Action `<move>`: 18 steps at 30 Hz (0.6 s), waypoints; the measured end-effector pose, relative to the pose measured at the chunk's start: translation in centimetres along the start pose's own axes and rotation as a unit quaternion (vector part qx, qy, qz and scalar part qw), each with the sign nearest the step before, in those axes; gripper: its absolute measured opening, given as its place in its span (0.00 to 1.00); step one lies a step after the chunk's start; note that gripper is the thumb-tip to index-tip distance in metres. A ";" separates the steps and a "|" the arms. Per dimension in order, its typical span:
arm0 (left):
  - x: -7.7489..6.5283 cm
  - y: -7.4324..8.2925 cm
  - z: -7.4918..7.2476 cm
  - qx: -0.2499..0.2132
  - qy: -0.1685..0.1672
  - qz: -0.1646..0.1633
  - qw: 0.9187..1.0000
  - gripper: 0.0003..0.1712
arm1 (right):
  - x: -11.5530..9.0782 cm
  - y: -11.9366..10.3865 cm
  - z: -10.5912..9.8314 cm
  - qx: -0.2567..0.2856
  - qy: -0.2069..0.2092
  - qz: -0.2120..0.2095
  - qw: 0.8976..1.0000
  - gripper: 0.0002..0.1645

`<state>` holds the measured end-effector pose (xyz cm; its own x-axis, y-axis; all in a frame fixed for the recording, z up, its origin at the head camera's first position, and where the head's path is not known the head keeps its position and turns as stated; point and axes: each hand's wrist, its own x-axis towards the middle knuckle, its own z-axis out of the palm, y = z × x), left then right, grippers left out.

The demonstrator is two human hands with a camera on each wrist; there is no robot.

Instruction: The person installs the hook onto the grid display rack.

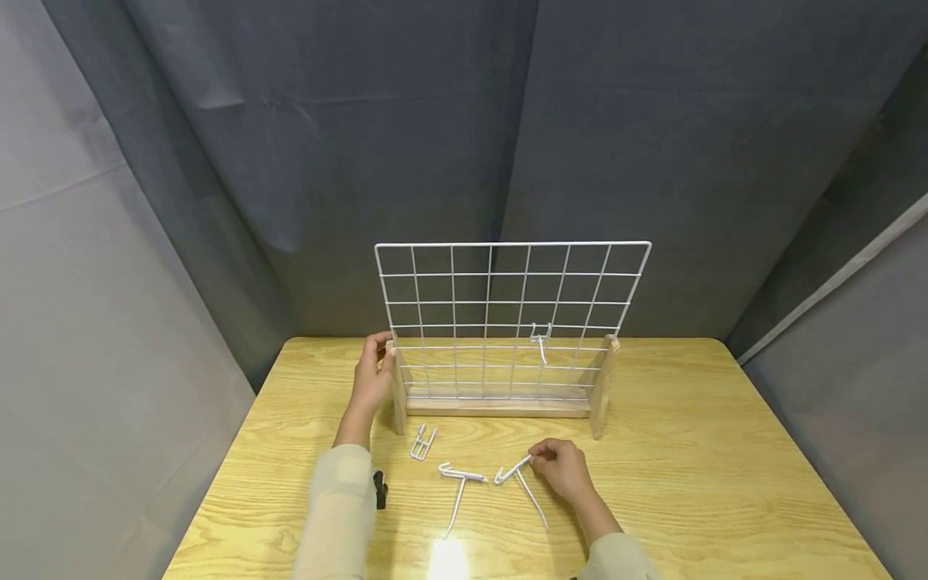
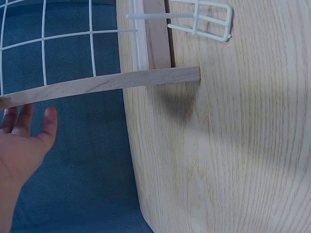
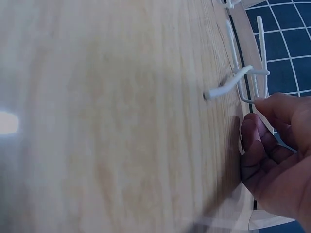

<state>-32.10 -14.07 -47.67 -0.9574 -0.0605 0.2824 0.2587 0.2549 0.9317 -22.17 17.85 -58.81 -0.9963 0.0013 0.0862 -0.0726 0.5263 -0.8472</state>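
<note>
R. hand [image 1: 564, 469], thumb & fingertips pinched together on white wire hook [image 1: 515, 470] at its 9 o'clock. Hook: U-shaped frame, twin prongs w/ crossbar; single bent stem, blunt tip, pointing approx. 5 o'clock in head view. 2nd hook [image 1: 464, 475] on wood-grain tabletop [image 1: 689, 443], farther toward 9. White wire grid [image 1: 489, 275] at 11. L. hand [image 1: 372, 380], at 10, grips wooden post [image 2: 112, 82].

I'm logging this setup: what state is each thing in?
Wire grid: upright
Wooden stand: standing, touched by left hand
Mounted hook: hung on wire grid
Right loose hook: one end pinched by right hand
Middle loose hook: resting unhung on table
Left loose hook: resting unhung on table
</note>
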 end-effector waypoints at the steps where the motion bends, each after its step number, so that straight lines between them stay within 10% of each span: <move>1: 0.0 0.0 0.0 0.001 0.000 -0.001 1.000 0.16 | 0.1 -0.1 0.0 0.000 0.001 -0.003 1.000 0.05; 10: -0.1 0.0 -0.1 -0.001 -0.002 -0.006 1.000 0.17 | -0.2 -1.0 -0.6 0.013 -0.006 0.012 1.000 0.06; 18: -0.1 0.2 0.0 0.002 0.001 -0.006 1.000 0.16 | -2.7 -2.1 -2.6 0.145 -0.059 0.076 0.985 0.17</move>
<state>-31.99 -13.97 -47.52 -0.9602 -0.0646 0.2718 0.2470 0.2582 0.9340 -19.24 18.92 -55.93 -0.9939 -0.0465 -0.0999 0.0843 0.2630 -0.9611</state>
